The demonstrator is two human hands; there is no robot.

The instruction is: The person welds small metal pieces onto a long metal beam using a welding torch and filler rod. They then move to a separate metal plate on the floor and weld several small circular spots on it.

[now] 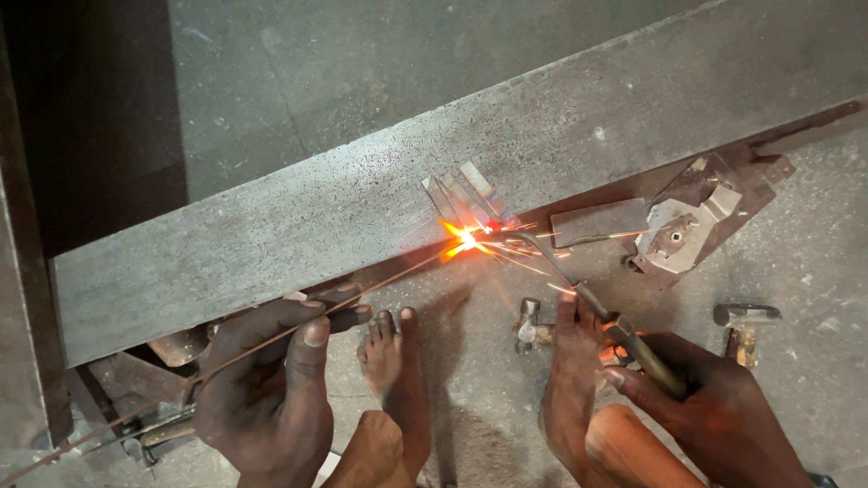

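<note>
Rough concrete floor (pixel 796 271); left hand (pixel 271 380) pinches thin filler rod (pixel 380 280), right hand (pixel 714 398) grips torch (pixel 624 330).

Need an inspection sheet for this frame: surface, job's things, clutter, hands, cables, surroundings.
Surface: grey concrete floor, scuffed and dusty.
Job's things: long grey steel plate lying diagonally; small bracket at its edge, with bright flame and sparks there; torch with bent nozzle; thin filler rod reaching to the flame.
Clutter: two hammers on the floor; metal offcut with a hole; flat strip.
Hands: left hand pinches the filler rod; right hand grips the torch handle; bare feet close to the sparks.
Cables: nothing seen.
Surroundings: dark metal frame at the left; scrap pieces under the plate.
</note>
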